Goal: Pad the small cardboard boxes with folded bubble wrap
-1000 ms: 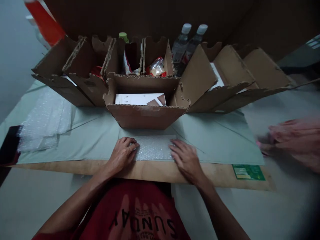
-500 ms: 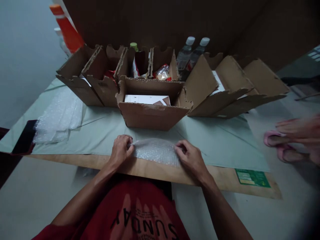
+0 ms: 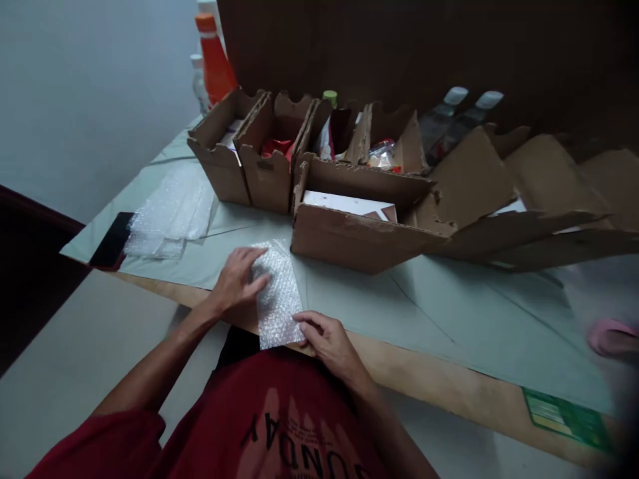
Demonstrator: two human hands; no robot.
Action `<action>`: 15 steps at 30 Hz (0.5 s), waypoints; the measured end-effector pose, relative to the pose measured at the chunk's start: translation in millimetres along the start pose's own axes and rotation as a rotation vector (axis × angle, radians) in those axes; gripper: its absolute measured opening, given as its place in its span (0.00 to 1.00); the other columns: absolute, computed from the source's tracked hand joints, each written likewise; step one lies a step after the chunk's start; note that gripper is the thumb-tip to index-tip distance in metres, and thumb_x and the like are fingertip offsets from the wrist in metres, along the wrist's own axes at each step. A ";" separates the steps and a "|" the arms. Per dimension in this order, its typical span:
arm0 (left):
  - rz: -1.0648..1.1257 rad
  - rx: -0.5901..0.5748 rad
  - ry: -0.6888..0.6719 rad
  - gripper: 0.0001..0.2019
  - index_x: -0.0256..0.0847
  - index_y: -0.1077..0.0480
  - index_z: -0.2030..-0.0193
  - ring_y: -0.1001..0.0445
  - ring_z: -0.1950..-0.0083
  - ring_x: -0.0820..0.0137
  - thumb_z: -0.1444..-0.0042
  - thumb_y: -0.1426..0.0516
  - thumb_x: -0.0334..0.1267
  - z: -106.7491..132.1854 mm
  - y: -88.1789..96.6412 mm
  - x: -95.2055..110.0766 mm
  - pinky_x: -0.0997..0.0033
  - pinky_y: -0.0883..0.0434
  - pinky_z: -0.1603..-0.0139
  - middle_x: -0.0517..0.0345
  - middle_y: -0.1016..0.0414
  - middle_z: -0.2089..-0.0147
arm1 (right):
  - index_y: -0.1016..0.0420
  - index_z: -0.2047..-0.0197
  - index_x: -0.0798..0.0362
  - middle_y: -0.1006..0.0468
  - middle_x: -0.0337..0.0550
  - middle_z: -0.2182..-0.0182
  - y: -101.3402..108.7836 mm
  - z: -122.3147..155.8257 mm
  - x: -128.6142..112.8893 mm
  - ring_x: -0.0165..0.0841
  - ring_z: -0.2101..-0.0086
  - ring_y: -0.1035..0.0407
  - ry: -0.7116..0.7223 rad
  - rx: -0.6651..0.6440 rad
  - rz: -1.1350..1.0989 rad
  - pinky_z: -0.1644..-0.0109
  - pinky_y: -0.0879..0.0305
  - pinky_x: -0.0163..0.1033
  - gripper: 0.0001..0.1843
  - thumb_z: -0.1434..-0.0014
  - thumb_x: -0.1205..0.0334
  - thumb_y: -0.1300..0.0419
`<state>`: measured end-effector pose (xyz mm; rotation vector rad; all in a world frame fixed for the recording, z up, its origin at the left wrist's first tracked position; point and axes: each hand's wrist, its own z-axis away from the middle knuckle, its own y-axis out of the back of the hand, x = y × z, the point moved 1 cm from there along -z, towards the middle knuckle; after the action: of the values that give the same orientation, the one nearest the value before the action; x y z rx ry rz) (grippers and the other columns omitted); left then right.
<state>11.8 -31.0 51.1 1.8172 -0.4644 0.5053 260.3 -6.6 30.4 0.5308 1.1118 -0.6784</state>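
Note:
A bubble wrap pouch (image 3: 280, 299) lies lengthwise at the front of the table, its near end at the table edge by my shirt. My left hand (image 3: 238, 279) rests at its left side, thumb and fingers apart over its upper part. My right hand (image 3: 327, 339) pinches the pouch's lower right edge between thumb and fingers. Just beyond stands a cardboard bin (image 3: 359, 243) with a white box (image 3: 344, 203) inside. To the left, more bubble wrap pouches (image 3: 172, 213) are spread in a loose pile.
A dark phone (image 3: 112, 241) lies by the pile. Several cardboard bins (image 3: 219, 166) with packets line the back. An orange bottle (image 3: 217, 63) and clear bottles (image 3: 444, 123) stand behind them. A green label (image 3: 566, 419) is on the table's front edge. A pink slipper (image 3: 612, 337) shows on the floor.
The pouch has turned from lying crosswise between both hands to lengthwise. My left hand has loosened its pinch and spread its fingers. The view has swung right, so the bins appear further right.

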 end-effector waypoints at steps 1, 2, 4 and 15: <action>0.079 -0.051 -0.051 0.24 0.42 0.33 0.36 0.29 0.40 0.56 0.39 0.40 0.42 20.7 2.2 6.9 0.52 0.30 0.38 0.46 0.25 0.41 | 0.19 0.54 0.53 0.21 0.39 0.74 0.6 0.0 0.1 0.29 0.77 0.31 -0.044 -0.001 -0.064 0.74 0.36 0.33 0.16 0.39 0.53 0.41; 0.139 -0.112 -0.093 0.27 0.42 0.34 0.35 0.30 0.38 0.55 0.40 0.38 0.46 41.5 3.7 14.7 0.51 0.31 0.37 0.45 0.27 0.40 | 0.20 0.54 0.54 0.21 0.39 0.76 1.0 -0.2 0.5 0.28 0.79 0.32 -0.082 0.002 -0.122 0.76 0.37 0.32 0.17 0.40 0.51 0.39; 0.165 -0.182 -0.126 0.38 0.42 0.38 0.31 0.34 0.34 0.50 0.45 0.34 0.51 75.5 2.2 28.8 0.47 0.34 0.33 0.43 0.30 0.35 | 0.21 0.53 0.55 0.20 0.39 0.76 0.5 -1.8 1.7 0.26 0.81 0.34 -0.129 0.012 -0.217 0.76 0.38 0.31 0.21 0.41 0.47 0.37; -0.059 0.032 0.291 0.27 0.37 0.34 0.34 0.27 0.63 0.62 0.42 0.42 0.33 49.6 -37.4 0.5 0.60 0.27 0.54 0.56 0.25 0.65 | 0.23 0.42 0.48 0.18 0.49 0.52 5.6 -13.2 -11.9 0.40 0.52 0.24 0.483 0.200 0.419 0.48 0.26 0.49 0.17 0.33 0.62 0.43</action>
<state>38.1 -67.8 8.5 1.7463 -0.2038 0.7265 252.7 9.1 37.1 1.1049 1.3301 -0.2963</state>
